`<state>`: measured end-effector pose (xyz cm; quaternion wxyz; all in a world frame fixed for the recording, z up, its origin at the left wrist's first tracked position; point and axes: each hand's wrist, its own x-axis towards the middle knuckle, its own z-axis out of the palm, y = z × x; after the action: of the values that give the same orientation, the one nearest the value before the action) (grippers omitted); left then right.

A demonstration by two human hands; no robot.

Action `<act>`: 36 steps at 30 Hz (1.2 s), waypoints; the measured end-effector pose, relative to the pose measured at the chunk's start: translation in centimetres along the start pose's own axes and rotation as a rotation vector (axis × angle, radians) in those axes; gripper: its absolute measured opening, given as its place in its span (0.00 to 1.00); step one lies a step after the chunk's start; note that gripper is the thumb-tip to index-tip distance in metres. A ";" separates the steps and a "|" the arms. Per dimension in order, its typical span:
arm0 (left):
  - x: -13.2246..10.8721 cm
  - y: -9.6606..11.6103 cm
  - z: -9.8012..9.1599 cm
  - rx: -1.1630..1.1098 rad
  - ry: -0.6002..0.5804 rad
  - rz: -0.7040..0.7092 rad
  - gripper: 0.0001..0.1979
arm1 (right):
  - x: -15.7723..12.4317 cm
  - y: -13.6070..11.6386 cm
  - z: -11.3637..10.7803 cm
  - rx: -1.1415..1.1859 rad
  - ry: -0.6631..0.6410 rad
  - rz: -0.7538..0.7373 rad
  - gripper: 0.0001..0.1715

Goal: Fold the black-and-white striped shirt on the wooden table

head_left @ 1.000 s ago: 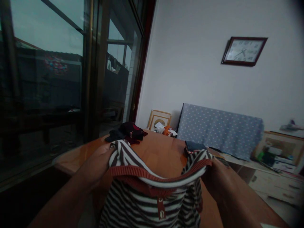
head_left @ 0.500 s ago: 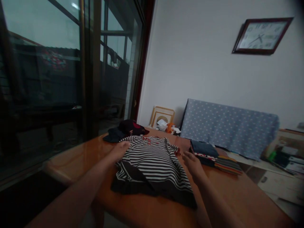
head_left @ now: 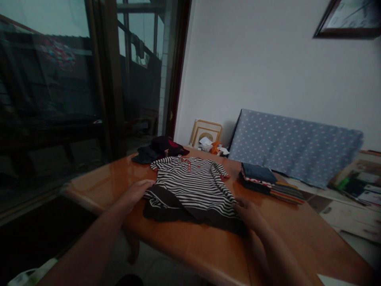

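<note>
A black-and-white striped short-sleeved shirt [head_left: 193, 190] lies spread on the wooden table, collar away from me. It has red trim at the placket and cuffs and a wide dark hem, with a fold of dark cloth across its lower left. At the shirt's left side, my left hand [head_left: 139, 191] has its fingers closed at the edge; the grip is partly hidden. My right hand [head_left: 248, 212] pinches the lower right side of the shirt, fingers curled in.
Dark caps [head_left: 166, 146] sit at the table's [head_left: 98, 186] far left corner. To the right is a stack of folded clothes [head_left: 258, 174], beside a striped folded pile [head_left: 287, 192]. Behind stand a framed picture [head_left: 205, 133] and something under a blue dotted cloth [head_left: 291, 147].
Both hands have come back toward me along the shirt's sides, and the right fingers have closed on its edge. My view has tilted downward.
</note>
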<state>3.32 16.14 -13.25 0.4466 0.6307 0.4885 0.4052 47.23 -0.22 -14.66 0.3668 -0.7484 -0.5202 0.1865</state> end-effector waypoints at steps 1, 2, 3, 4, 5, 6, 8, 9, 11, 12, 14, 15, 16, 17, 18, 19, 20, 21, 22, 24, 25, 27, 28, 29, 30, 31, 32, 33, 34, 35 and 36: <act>-0.2 0.0 -0.2 -0.031 -0.028 -0.025 0.22 | -0.3 0.3 -0.2 -0.039 -0.019 0.010 0.23; -0.4 0.0 -0.5 -0.064 -0.067 -0.047 0.23 | -0.5 0.6 -0.5 -0.075 -0.030 0.030 0.24; -0.6 -0.1 -0.7 -0.087 -0.111 -0.063 0.23 | -0.8 1.0 -0.7 -0.111 -0.030 0.058 0.26; -0.9 -0.1 -1.0 -0.094 -0.154 -0.066 0.22 | -1.2 1.3 -0.8 -0.150 -0.023 0.093 0.26; -1.1 -0.1 -1.1 -0.089 -0.200 -0.062 0.22 | -1.5 1.6 -0.9 -0.190 -0.022 0.129 0.26; -1.4 0.0 -1.2 -0.075 -0.242 -0.057 0.21 | -1.8 1.9 -0.9 -0.227 -0.028 0.160 0.26; -2.0 0.1 -1.0 -0.031 -0.306 -0.054 0.20 | -2.4 2.2 -0.8 -0.289 -0.054 0.186 0.22; -2.3 0.2 -0.8 -0.016 -0.331 -0.060 0.20 | -2.6 2.3 -0.6 -0.313 -0.062 0.183 0.19; -2.6 0.2 -0.2 -0.015 -0.370 -0.059 0.22 | -2.9 2.4 -0.2 -0.336 -0.044 0.156 0.13; -2.8 0.1 0.1 -0.028 -0.388 -0.048 0.23 | -3.1 2.3 0.0 -0.327 -0.026 0.139 0.11; -3.0 0.0 0.6 -0.040 -0.407 -0.018 0.24 | -3.3 2.3 0.3 -0.264 -0.002 0.102 0.07; -3.1 -0.2 0.8 -0.028 -0.401 -0.004 0.23 | -3.4 2.3 0.4 -0.217 0.013 0.084 0.07; -3.2 -0.3 0.8 -0.005 -0.387 0.004 0.22 | -3.4 2.3 0.5 -0.160 0.036 0.068 0.08; -3.3 -0.4 0.7 0.026 -0.364 0.011 0.20 | -3.5 2.3 0.4 -0.098 0.069 0.057 0.10; -3.3 -0.5 0.5 0.067 -0.333 0.021 0.18 | -3.6 2.3 0.4 -0.037 0.114 0.051 0.12; -3.3 -0.6 0.2 0.121 -0.297 0.037 0.15 | -3.7 2.4 0.2 0.022 0.165 0.052 0.13; -3.3 -0.7 -0.1 0.184 -0.265 0.060 0.12 | -3.8 2.4 0.1 0.083 0.218 0.058 0.15; -3.3 -0.6 -0.4 0.244 -0.234 0.090 0.09 | -3.9 2.5 0.0 0.146 0.267 0.069 0.15; -3.2 -0.5 -0.6 0.286 -0.199 0.129 0.07 | -4.1 2.5 -0.2 0.217 0.304 0.083 0.16; -3.1 -0.2 -1.1 0.272 -0.088 0.212 0.08 | -4.6 2.5 -0.5 0.391 0.342 0.122 0.17; -3.1 0.1 -1.2 0.223 0.003 0.243 0.08 | -5.0 2.4 -0.6 0.477 0.349 0.146 0.17; -3.4 0.8 -1.4 0.121 0.242 0.268 0.10 | -5.7 2.3 -1.0 0.567 0.349 0.198 0.19; -3.7 1.1 -1.5 0.099 0.355 0.260 0.11 | -6.1 2.3 -1.1 0.562 0.344 0.222 0.20; -4.0 1.4 -1.6 0.099 0.445 0.245 0.12 | -6.5 2.2 -1.3 0.530 0.341 0.244 0.21; -4.3 1.7 -1.7 0.111 0.508 0.231 0.13 | -6.9 2.2 -1.5 0.486 0.343 0.261 0.21; -4.7 1.9 -1.8 0.121 0.541 0.222 0.14 | -7.2 2.2 -1.7 0.440 0.349 0.270 0.22; -5.1 2.2 -1.8 0.120 0.550 0.220 0.15 | -7.6 2.2 -2.0 0.399 0.359 0.270 0.23; -5.6 2.4 -1.8 0.104 0.544 0.224 0.15 | -8.0 2.1 -2.2 0.363 0.369 0.262 0.23; -6.0 2.7 -1.8 0.070 0.529 0.233 0.15 | -8.3 2.0 -2.4 0.334 0.377 0.251 0.23; -6.4 2.9 -1.8 0.023 0.501 0.241 0.16 | -8.6 1.9 -2.5 0.311 0.383 0.244 0.23; -6.7 3.1 -1.7 -0.032 0.456 0.244 0.16 | -8.9 1.8 -2.7 0.296 0.386 0.243 0.24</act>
<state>1.21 9.44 -10.28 0.2823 0.5701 0.4906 0.5955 46.68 -9.66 -15.12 0.5395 -0.7653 -0.3141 0.1569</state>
